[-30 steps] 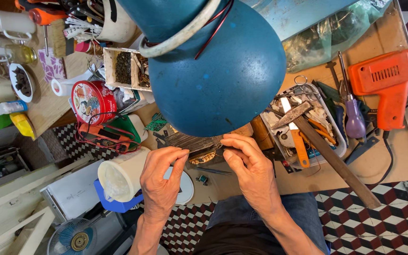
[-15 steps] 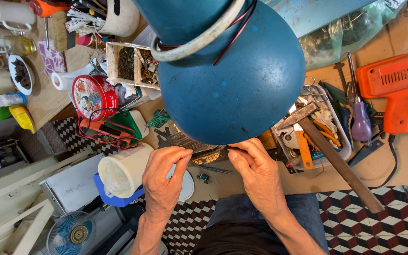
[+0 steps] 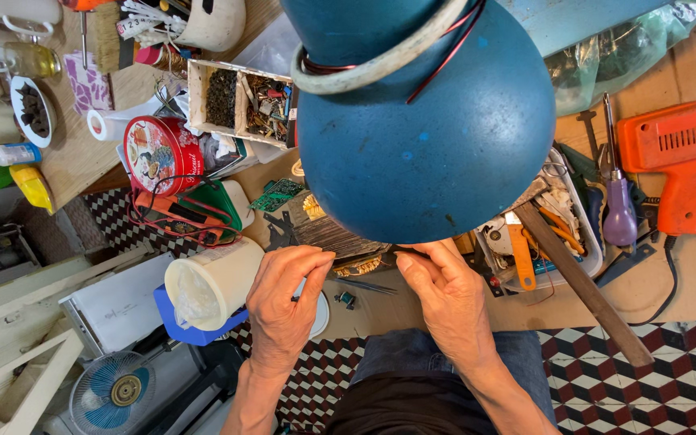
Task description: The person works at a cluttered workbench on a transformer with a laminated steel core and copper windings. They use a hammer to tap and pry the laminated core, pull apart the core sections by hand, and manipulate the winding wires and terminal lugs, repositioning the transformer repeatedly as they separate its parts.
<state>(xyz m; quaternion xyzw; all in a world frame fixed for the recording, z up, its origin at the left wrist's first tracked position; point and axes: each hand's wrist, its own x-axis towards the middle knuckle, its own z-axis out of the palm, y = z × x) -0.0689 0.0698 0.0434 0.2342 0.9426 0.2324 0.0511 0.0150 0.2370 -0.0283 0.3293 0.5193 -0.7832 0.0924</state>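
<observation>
Both hands have edged slightly apart since the earlier frame, and the small brass-coloured piece then between them now lies lower, partly hidden under the stack. Left hand (image 3: 283, 302): fingers curled narrow, thumb and forefinger pinched toward the near edge of a stack of thin grey metal laminations (image 3: 333, 234); whether they grip a sheet cannot be told. Right hand (image 3: 445, 294): fingers drawn together, tips touching the stack's right end beneath the large blue lamp shade (image 3: 424, 137). Stack location: on the workbench (image 3: 686, 282), between the hands, partly under the shade. Nearby: white plastic tub (image 3: 211, 282) just beside the left hand; red round tin (image 3: 163, 153) further left; orange electric tool (image 3: 682, 157) well apart, far right; purple-handled screwdriver (image 3: 620, 213) beside it.
</observation>
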